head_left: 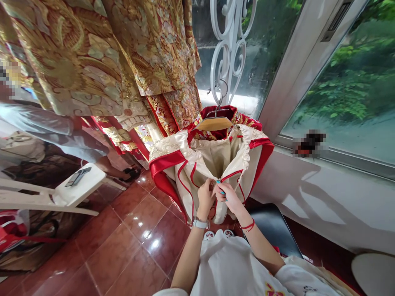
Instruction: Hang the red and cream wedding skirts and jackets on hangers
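Note:
A cream jacket (185, 181) with red trim and a ruffled neckline hangs on a wooden hanger (215, 123) in front of me. Its front edges come together below the neck, where both hands meet. My left hand (205, 198), below a watch with a pale band (200, 223), is closed with its fingertips pinching the left front edge. Beside it, my right hand (227, 195), with turquoise nails, pinches the opposite edge. Whatever small fastening lies between the fingertips is hidden. A red and gold garment (249, 120) shows behind the jacket's collar.
Gold embroidered robes (89, 57) hang at the left. A black chair seat (273, 228) stands close on my right, below the window (342, 86). At the left, a white chair (89, 183) carries a phone (77, 176); a person's leg (64, 127) is behind it.

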